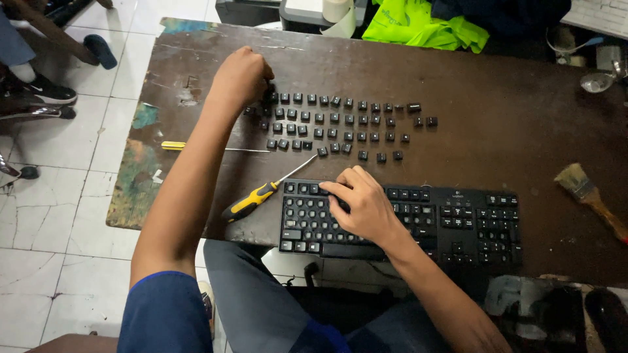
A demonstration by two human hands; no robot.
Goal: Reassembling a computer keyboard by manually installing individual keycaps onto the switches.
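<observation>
Left hand (241, 75) fingers curled at keycap rows (340, 124); right hand (363, 202) fingers spread on keyboard (458, 219). Most keycaps off, rest seated.

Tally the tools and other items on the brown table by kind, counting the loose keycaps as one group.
Keyboard: 1
Loose keycap group: 1
Screwdrivers: 2, yellow-and-black and thin yellow
Paintbrush: 1
Total: 5
</observation>
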